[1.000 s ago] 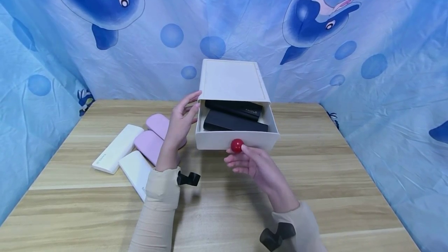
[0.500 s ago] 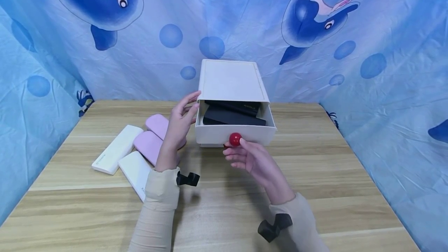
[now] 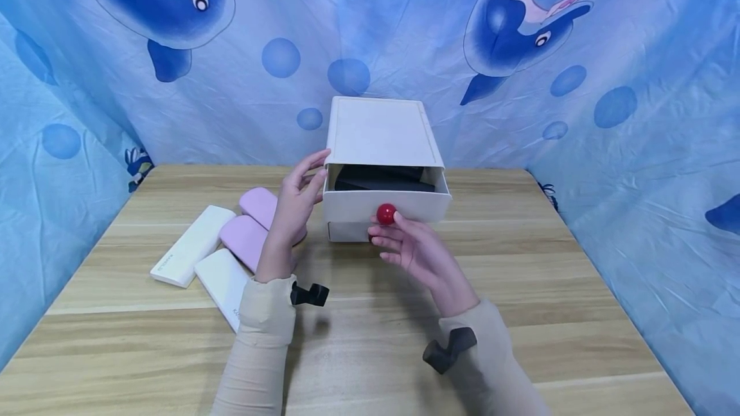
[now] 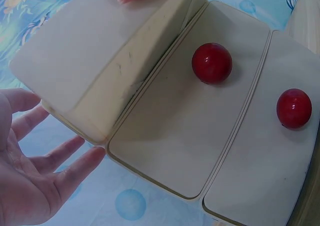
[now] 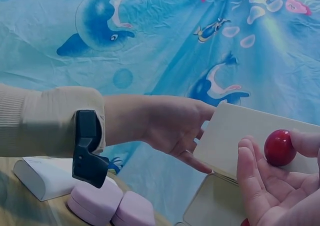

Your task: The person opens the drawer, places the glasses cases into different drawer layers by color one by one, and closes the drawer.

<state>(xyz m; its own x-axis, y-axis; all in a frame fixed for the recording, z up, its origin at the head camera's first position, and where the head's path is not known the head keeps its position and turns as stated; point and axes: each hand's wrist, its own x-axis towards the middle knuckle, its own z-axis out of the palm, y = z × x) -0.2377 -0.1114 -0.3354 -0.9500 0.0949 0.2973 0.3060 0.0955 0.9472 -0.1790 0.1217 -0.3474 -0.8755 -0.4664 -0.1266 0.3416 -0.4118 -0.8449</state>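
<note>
A white drawer cabinet point(image 3: 381, 130) stands near the back of the table. Its top drawer point(image 3: 349, 205) is partly pulled out, with flat black oblong boxes point(image 3: 378, 180) inside, their rear ends hidden under the cabinet top. My right hand point(image 3: 419, 249) pinches the drawer's red round knob point(image 3: 385, 214) between thumb and index finger, the other fingers loosely bent below. My left hand point(image 3: 296, 204) rests its spread fingertips against the cabinet's left side. Lower down, two closed drawers point(image 4: 165, 121) show red knobs point(image 4: 212, 63) in the left wrist view.
Left of the cabinet lie two white oblong cases point(image 3: 193, 246) with small lettering and rounded lilac cases point(image 3: 245, 239), partly behind my left arm. The wooden table point(image 3: 370, 339) ends at a blue dolphin-print cloth point(image 3: 387, 18) at the back and sides.
My right hand has moved away from me with the knob, sliding the drawer farther into the cabinet. Less of the black boxes shows. The left hand has stayed in place.
</note>
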